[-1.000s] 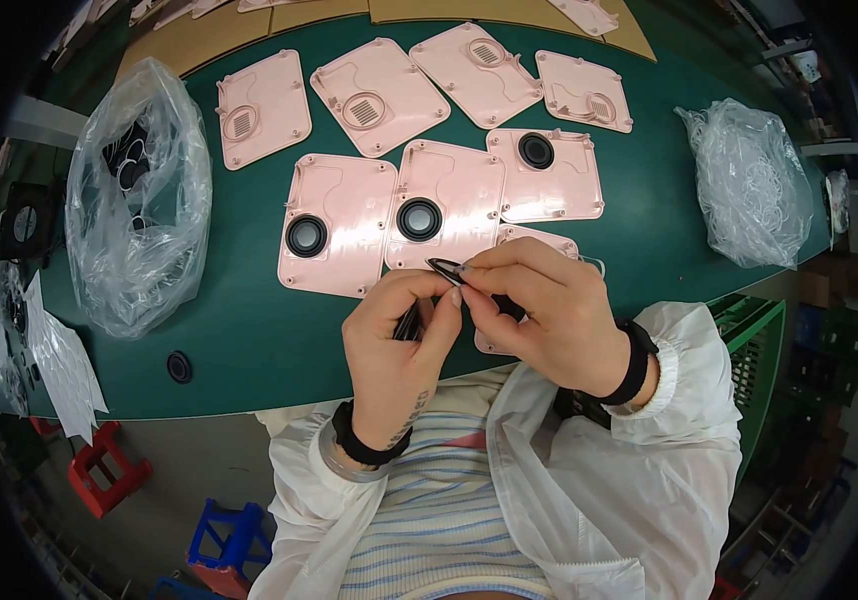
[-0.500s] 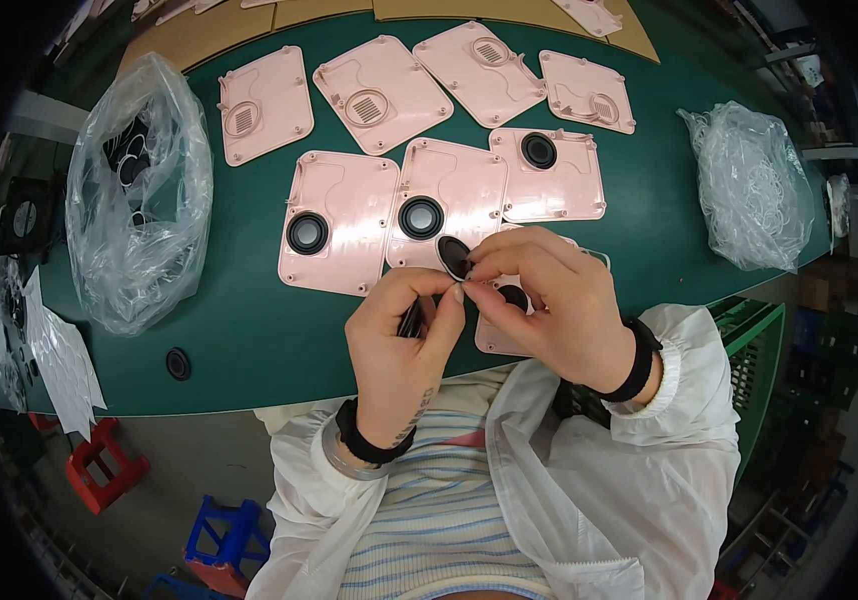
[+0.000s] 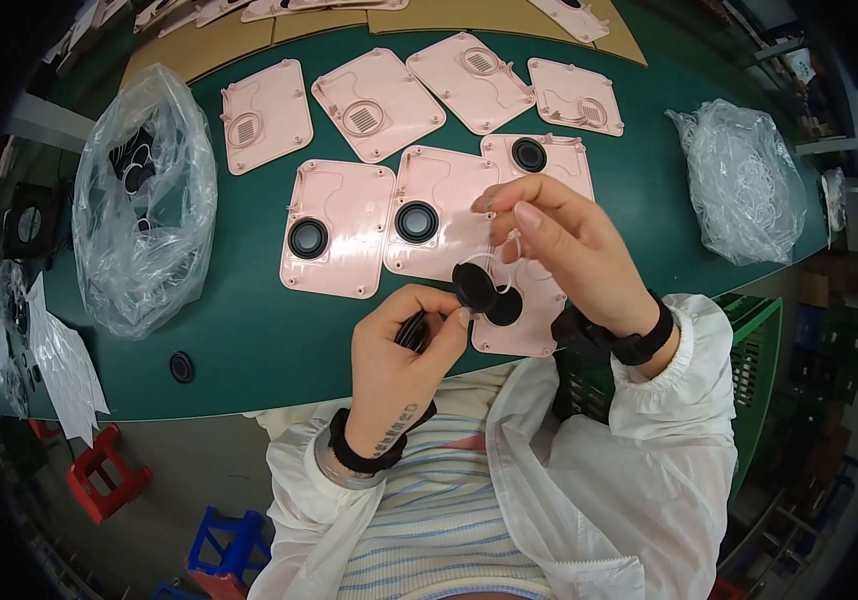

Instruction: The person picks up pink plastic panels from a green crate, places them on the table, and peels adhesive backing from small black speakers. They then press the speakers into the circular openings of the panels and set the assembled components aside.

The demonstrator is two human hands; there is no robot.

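My left hand (image 3: 389, 350) pinches a round black disc (image 3: 473, 287) by its lower edge between thumb and forefinger. More black discs (image 3: 413, 331) are tucked in the same hand's curled fingers. A thin white ring (image 3: 508, 281) hangs in a loop beside the disc, its upper end at the fingers of my right hand (image 3: 574, 240). Below the hands lies a pink panel (image 3: 537, 330) with a black round part (image 3: 504, 306) on it. Black-rimmed speakers with grey centres sit on the left pink panel (image 3: 344, 185) and the middle pink panel (image 3: 439, 175).
Further pink panels (image 3: 379, 85) lie in a row at the back of the green table (image 3: 239, 300). A clear bag (image 3: 149, 260) of black parts stands left; a bag of white rings (image 3: 744, 190) lies right. One loose black round part (image 3: 181, 367) rests front left.
My right hand has moved up and away from my left, drawing the white ring off the black disc's rim. The disc now turns its flat face up; my left hand stays nearly in place.
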